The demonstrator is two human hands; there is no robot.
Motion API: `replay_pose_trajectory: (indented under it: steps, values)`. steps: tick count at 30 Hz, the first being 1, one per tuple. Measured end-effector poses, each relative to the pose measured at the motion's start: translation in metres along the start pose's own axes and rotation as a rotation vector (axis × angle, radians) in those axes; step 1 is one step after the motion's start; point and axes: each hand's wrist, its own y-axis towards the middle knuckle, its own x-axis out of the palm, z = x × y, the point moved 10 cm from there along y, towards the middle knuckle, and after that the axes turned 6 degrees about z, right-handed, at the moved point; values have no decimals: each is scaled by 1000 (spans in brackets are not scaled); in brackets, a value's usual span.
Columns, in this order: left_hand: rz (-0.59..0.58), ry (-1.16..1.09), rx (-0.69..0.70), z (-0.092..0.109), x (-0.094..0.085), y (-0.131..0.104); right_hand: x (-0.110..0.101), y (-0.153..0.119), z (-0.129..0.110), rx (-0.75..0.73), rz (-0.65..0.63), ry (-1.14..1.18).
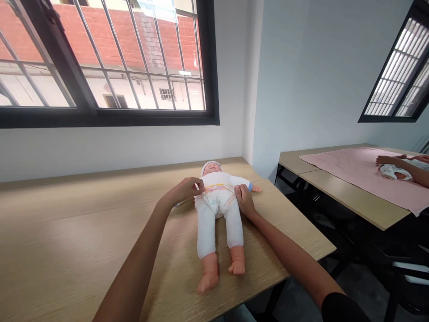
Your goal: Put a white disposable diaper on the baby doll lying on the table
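Note:
A baby doll (pixel 206 235) in white clothes and a white cap lies on its back on the wooden table (pixel 100 232), its bare feet toward me. Round its hips is a white diaper (pixel 218 201) with a coloured band at the waist. My left hand (pixel 188 188) is at the diaper's left edge, thumb and fingertips pinched together at the waist; what they hold is too small to make out. At the right edge of the waist, my right hand (pixel 245 199) rests with curled fingers against the diaper's side, and any held part is hidden.
The table's right edge runs close beside my right forearm. Farther right, a second table (pixel 351 203) bears a pink cloth (pixel 355 172), where another person's hands touch a doll partly in view. Behind stand a wall and a barred window.

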Motion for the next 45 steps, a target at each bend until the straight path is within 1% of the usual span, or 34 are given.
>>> replay_pose_trajectory:
  steps: [5,9,15,20,25,29,35,40,45]
  values:
    - [25,-2,2,1,-3,0,1,1,0,-6,-2,-4]
    - [31,-14,-23,3,-5,-2,-1,1,-1,-11,8,-20]
    - [33,8,-103,-10,-4,-2,-1,1,-2,-12,11,-5]
    - [1,-29,-98,-15,0,0,0,0,0,-14,4,-8]
    - [-2,-51,-76,-13,1,1,0,0,1,-11,-3,-6]
    - [-2,-71,-54,-6,-1,-2,0,1,0,-8,1,0]
    - [-3,-72,-90,1,-5,-7,0,0,0,-11,3,7]
    - [18,-96,-122,5,-11,-11,0,0,0,-11,1,-4]
    - [22,-102,-109,4,-12,-10,0,0,1,-3,0,3]
